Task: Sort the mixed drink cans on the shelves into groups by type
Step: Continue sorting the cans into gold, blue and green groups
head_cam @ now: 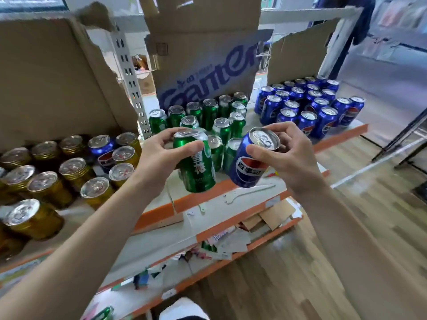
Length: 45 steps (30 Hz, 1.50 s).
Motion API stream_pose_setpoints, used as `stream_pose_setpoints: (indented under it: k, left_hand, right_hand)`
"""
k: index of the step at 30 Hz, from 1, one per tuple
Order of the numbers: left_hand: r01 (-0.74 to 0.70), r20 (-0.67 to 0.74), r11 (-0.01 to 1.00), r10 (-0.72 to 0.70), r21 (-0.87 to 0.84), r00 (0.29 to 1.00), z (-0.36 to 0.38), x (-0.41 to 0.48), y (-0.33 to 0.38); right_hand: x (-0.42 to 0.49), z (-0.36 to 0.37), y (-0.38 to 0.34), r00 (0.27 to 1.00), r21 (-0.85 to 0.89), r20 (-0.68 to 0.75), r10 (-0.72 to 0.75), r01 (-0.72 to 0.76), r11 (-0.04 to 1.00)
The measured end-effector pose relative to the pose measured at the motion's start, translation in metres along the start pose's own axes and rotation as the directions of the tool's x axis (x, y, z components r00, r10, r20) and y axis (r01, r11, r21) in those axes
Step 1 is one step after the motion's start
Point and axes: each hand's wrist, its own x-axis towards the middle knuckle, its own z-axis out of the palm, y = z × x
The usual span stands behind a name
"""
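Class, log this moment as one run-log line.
left hand: holds green can | right hand: holds blue can | gold group: blue cans still mixed in

One head-worn wide-angle view looks forward and down, close over the shelf (208, 199).

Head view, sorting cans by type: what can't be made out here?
- Gold cans: the group runs off the left edge of the head view, so its count is unknown.
- Blue cans among the gold: neighbours hide them; number unclear.
- Green can in the left hand: thumb covers part of the label.
- Lower shelf: litter blurred, unidentifiable.
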Motion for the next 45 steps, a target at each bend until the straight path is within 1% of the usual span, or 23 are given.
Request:
stream_pose_setpoints:
  k: [4,8,13,17,21,26,29,32,37,40,45]
  left_hand:
    - [0.014,0.004,1.000,-0.014,0.005,1.000,0.019,0.023,0.000]
    - [-0.002,0.033,1.000,0.002,-0.003,0.999,0.029,0.054,0.000]
    - [-0.016,0.043,1.000,0.017,-0.017,0.999,0.038,0.113,0.006]
    - [-0.001,0.027,0.999,0.001,-0.034,1.000,0.038,0.162,0.010]
    - [-0.025,-0.002,0.999,0.025,0.026,1.000,0.037,0.205,0.006]
    - [-0.058,-0.031,0.997,0.059,0.058,0.998,0.039,0.241,0.003]
    - [-0.072,-0.037,0.990,0.077,0.121,0.996,0.044,0.256,0.004]
    - [-0.101,-0.042,0.970,0.113,0.219,0.993,0.049,0.271,-0.002]
    - [-0.162,-0.046,0.882,0.203,0.442,0.978,0.061,0.289,-0.019]
    - [-0.148,-0.062,0.837,0.211,0.527,0.976,0.067,0.297,-0.033]
    - [-0.087,-0.094,0.793,0.179,0.603,0.979,0.077,0.301,-0.049]
  right_hand:
    - [0.018,-0.018,0.003,0.999,-0.007,-0.036,0.013,-0.014,1.000]
    - [0.046,-0.026,0.006,0.998,-0.012,-0.059,0.021,-0.021,1.000]
    - [0.099,-0.029,0.012,0.997,-0.009,-0.064,0.037,-0.037,0.999]
    - [0.143,-0.027,0.010,0.996,-0.030,-0.077,0.034,-0.036,0.999]
    - [0.180,-0.027,0.012,0.996,-0.056,-0.085,0.027,-0.031,0.998]
    - [0.213,-0.025,0.014,0.995,-0.055,-0.094,0.027,-0.032,0.998]
    - [0.227,-0.027,0.018,0.995,-0.052,-0.097,0.027,-0.033,0.998]
    - [0.240,-0.033,0.025,0.996,-0.060,-0.087,0.031,-0.036,0.998]
    - [0.264,-0.042,0.039,0.997,-0.052,-0.072,0.022,-0.026,0.998]
    - [0.281,-0.050,0.049,0.999,-0.033,-0.039,0.029,-0.030,0.999]
    - [0.309,-0.061,0.066,0.997,-0.051,0.059,0.043,-0.040,0.998]
